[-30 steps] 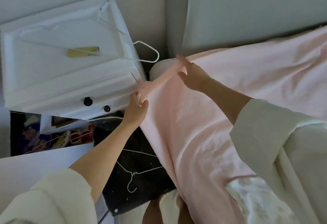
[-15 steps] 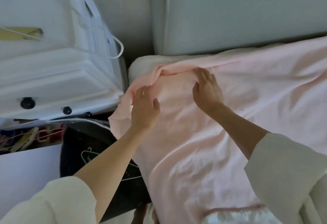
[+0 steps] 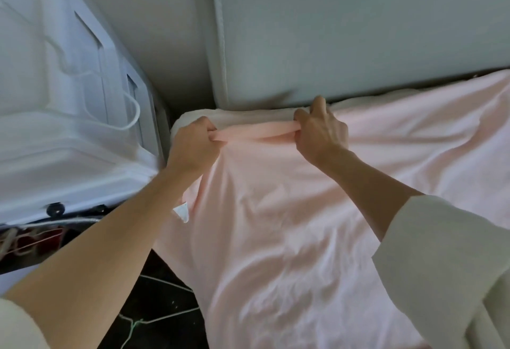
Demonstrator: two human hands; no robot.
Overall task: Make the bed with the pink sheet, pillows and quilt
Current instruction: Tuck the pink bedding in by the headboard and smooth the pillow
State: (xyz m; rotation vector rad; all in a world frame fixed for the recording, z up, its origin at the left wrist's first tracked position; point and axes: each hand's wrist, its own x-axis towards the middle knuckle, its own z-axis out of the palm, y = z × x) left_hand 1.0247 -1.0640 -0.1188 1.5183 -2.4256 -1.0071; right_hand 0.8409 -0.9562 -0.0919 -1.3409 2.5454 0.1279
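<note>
Sheet [image 3: 289,224] lies over mattress corner by headboard [image 3: 358,31]. Left hand [image 3: 193,144] and right hand [image 3: 321,133] both grip its bunched edge. Step: fitting the corner; next probably pull down, tuck under. Nightstand [image 3: 69,128] beside.

Tight gap btwn white nightstand [image 3: 82,139] and mattress corner [image 3: 190,116]; headboard [image 3: 345,31] sits right behind the mattress, little room there. Wire hangers [image 3: 162,318] on the dark floor [image 3: 154,301] below. Open room over the pink sheet [image 3: 289,238] to the right.
</note>
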